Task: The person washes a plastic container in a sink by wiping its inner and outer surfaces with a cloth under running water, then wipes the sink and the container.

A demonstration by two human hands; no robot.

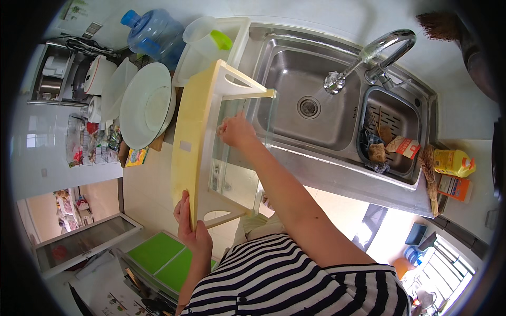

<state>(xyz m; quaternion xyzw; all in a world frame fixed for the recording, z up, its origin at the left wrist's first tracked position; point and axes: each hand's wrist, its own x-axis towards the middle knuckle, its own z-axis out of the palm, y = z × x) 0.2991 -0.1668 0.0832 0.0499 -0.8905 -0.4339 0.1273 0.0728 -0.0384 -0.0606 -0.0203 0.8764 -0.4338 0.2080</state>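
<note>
A pale yellow plastic bin with clear walls point(189, 146), perhaps a refrigerator drawer, is tilted on its side between me and the sink's near left edge. My left hand point(193, 227) grips the lower end of its yellow panel, thumb on one face and fingers on the other. My right hand point(238, 130) reaches over the open side, with fingers curled near the clear wall. Whether those fingers hold anything is hidden. At the stainless steel sink point(292, 79), a thin spray comes from the head of the chrome faucet point(335, 82).
A dark-rimmed drain basket point(407, 114) holds sponges and a red-and-white packet. Beside it are a straw brush point(428, 179) and a yellow detergent bottle point(454, 162). On the left stand a large pale basin point(146, 104), a clear jug point(201, 35) and a blue water bottle point(156, 35).
</note>
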